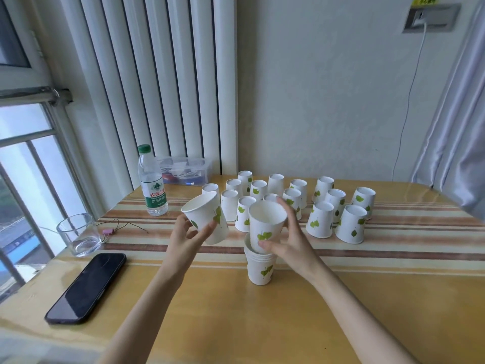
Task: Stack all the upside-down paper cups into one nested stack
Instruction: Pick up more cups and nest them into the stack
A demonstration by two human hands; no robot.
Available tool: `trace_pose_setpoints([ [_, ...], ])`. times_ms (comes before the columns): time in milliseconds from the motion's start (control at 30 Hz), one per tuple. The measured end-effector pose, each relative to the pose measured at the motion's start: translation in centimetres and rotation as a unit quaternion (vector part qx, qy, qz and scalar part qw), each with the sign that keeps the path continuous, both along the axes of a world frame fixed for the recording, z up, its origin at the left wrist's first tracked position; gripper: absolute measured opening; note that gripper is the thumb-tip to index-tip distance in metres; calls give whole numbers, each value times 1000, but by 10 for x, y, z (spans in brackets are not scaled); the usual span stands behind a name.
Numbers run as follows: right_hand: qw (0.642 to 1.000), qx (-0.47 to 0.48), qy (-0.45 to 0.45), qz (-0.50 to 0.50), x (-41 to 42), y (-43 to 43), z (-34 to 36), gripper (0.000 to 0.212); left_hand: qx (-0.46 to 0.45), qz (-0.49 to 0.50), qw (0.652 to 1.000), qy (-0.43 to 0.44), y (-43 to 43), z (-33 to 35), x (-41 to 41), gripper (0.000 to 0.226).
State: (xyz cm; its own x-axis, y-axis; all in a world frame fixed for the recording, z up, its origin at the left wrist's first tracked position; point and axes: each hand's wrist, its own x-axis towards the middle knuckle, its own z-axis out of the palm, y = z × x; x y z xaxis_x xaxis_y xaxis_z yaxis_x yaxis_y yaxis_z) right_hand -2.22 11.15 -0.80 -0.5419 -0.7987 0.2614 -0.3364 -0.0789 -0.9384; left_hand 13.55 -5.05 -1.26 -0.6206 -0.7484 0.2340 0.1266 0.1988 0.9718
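Observation:
Several white paper cups with green leaf prints (320,220) stand upside down at the back of the table. In front of them is a nested stack of cups (260,267), mouths up. My right hand (286,243) is shut on a cup (266,224) whose base sits in the top of the stack. My left hand (187,233) grips another cup (203,212), tilted with its mouth up and to the left, above an upside-down cup (219,233).
A black phone (86,287) lies at the front left, with an empty glass (78,235) behind it and a water bottle (152,182) further back. A clear plastic box (186,170) sits by the wall. The striped wooden table (393,258) extends right.

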Motion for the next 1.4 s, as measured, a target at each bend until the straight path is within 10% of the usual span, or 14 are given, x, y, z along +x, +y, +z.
trace_pose_setpoints([
  [300, 982, 165, 72, 50, -8, 15, -27, 85, -48, -74, 993, 81, 34, 33, -6, 58],
  [500, 985, 168, 48, 15, -15, 24, -34, 100, -74, -154, 985, -38, 44, 7, -42, 58],
  [767, 982, 172, 44, -57, -42, 28, -48, 64, -79, -241, 955, -153, 37, -20, -30, 84],
  [1000, 984, 100, 44, -138, -87, -34, -39, 56, -61, -82, 989, -110, -25, -26, -74, 53],
  [1400, 961, 164, 191, -115, -137, -99, -39, 42, -281, -28, 937, -204, -61, -32, -170, 64],
])
